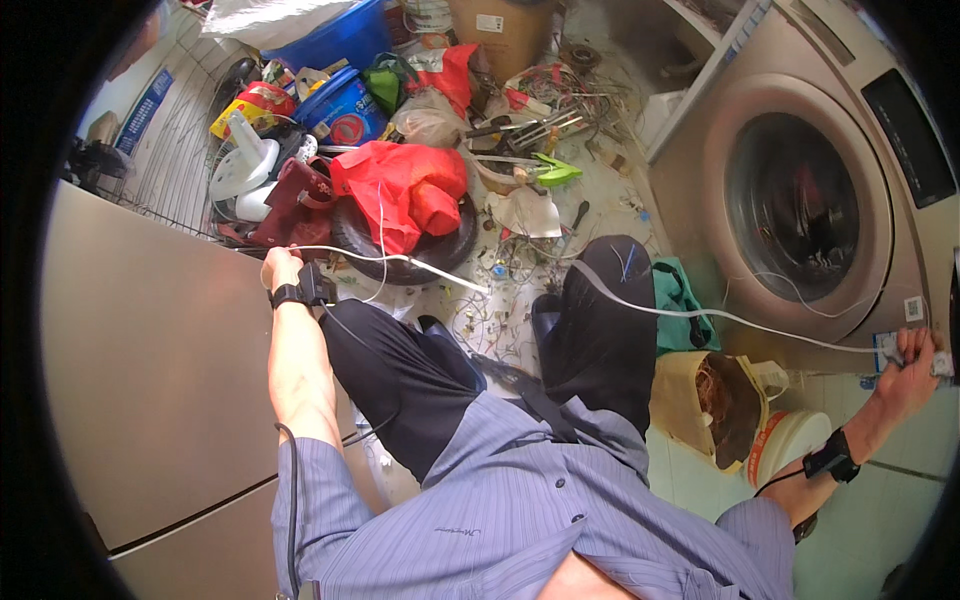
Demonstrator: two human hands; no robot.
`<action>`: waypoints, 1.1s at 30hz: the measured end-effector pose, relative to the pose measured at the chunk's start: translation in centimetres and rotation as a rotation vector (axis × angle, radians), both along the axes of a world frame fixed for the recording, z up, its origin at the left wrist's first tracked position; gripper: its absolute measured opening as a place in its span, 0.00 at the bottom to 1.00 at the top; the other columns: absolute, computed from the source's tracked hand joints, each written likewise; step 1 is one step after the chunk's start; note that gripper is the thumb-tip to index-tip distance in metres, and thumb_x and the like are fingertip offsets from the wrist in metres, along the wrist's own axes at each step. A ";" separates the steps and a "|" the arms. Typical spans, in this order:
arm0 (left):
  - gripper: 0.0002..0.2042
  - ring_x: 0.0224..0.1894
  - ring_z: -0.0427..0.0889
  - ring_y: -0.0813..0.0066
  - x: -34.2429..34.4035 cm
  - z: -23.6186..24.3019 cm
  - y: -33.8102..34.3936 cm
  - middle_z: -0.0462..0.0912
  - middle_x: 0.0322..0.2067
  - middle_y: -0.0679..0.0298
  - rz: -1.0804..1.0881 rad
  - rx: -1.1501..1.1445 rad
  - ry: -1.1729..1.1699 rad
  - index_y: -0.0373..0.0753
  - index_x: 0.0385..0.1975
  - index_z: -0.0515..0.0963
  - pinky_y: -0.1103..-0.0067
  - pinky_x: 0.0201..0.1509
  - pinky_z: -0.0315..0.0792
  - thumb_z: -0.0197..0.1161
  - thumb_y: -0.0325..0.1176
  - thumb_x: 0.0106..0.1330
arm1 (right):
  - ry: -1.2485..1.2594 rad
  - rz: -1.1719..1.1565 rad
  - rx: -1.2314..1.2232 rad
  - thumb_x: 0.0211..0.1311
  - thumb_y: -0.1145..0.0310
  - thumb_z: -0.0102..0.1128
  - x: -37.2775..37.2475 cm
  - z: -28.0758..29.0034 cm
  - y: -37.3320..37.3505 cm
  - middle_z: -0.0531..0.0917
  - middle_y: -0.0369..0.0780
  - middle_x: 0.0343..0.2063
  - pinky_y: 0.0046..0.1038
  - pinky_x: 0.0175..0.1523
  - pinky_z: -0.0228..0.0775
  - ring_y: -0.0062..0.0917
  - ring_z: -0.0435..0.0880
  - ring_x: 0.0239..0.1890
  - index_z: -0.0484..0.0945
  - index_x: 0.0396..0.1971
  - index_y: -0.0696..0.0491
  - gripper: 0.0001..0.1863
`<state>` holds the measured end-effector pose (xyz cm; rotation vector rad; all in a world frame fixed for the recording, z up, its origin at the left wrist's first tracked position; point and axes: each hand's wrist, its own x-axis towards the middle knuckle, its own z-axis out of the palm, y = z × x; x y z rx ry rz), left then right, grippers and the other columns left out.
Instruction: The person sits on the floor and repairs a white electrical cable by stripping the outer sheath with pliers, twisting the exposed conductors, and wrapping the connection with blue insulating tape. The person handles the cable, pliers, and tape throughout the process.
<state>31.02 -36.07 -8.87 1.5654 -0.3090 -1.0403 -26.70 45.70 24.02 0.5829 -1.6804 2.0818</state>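
Note:
At the left, beside a steel-coloured panel (150, 380), my left hand (283, 268) is closed on a thin white cable (330, 250), which has a thicker white section (450, 280) dangling over the floor. At the far right, my right hand (908, 378) has its fingers bent round something small and pale at the end of a flat white strip (760, 334), low against the washing machine (760, 140); what it is, I cannot make out. The strip stretches across my right knee (600, 310). A small blue-and-white piece (882, 350) shows beside those fingers.
Ahead are a tyre (355, 245) under red bags (400, 185), blue buckets (345, 105), a cardboard box (500, 30), scattered tools and wire scraps (540, 110). By my right leg are a green bag (685, 285), a paper bag (680, 400) and a white tub (790, 440).

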 end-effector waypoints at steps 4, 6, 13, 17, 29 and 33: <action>0.04 0.28 0.83 0.63 -0.7 0.2 -0.5 0.80 0.34 0.51 -0.097 -0.096 0.076 0.28 0.39 0.74 0.71 0.28 0.78 0.52 0.22 0.71 | 0.005 0.181 0.189 0.71 0.80 0.56 2.9 1.3 -5.7 0.69 0.33 0.26 0.23 0.35 0.60 0.18 0.63 0.25 0.77 0.41 0.57 0.04; 0.06 0.28 0.82 0.65 -2.3 0.9 -0.6 0.80 0.29 0.58 -0.388 -0.136 0.077 0.35 0.35 0.76 0.68 0.29 0.78 0.56 0.29 0.74 | 0.027 0.222 0.307 0.72 0.79 0.57 5.3 0.9 -10.3 0.73 0.32 0.28 0.21 0.34 0.61 0.16 0.66 0.26 0.79 0.44 0.55 0.06; 0.06 0.22 0.76 0.78 -10.8 5.2 3.8 0.80 0.26 0.69 -1.067 -0.208 0.447 0.40 0.40 0.81 0.79 0.28 0.70 0.65 0.36 0.73 | 0.165 0.486 0.561 0.69 0.79 0.52 14.0 -0.7 -24.1 0.86 0.35 0.44 0.15 0.37 0.67 0.11 0.74 0.31 0.81 0.43 0.55 0.09; 0.06 0.19 0.74 0.79 -13.4 7.0 7.4 0.79 0.23 0.69 -1.151 -0.215 0.471 0.38 0.40 0.81 0.82 0.23 0.66 0.62 0.34 0.75 | 0.528 0.833 0.963 0.48 0.88 0.60 17.3 -5.8 -27.3 0.85 0.45 0.41 0.35 0.40 0.82 0.39 0.86 0.35 0.78 0.44 0.56 0.21; 0.08 0.19 0.68 0.89 -18.1 9.7 14.9 0.75 0.22 0.75 -1.423 -0.261 0.222 0.35 0.42 0.83 0.88 0.21 0.59 0.62 0.33 0.74 | 0.746 1.037 1.497 0.57 0.70 0.60 24.4 -19.7 -27.6 0.81 0.44 0.29 0.42 0.39 0.78 0.42 0.85 0.34 0.75 0.34 0.55 0.07; 0.10 0.17 0.60 0.89 -19.0 11.4 20.0 0.66 0.18 0.78 -1.647 -0.300 0.324 0.35 0.43 0.81 0.85 0.21 0.53 0.60 0.36 0.77 | 0.739 0.874 1.154 0.57 0.75 0.58 24.2 -17.3 -29.7 0.80 0.44 0.29 0.41 0.41 0.76 0.43 0.83 0.35 0.76 0.33 0.55 0.05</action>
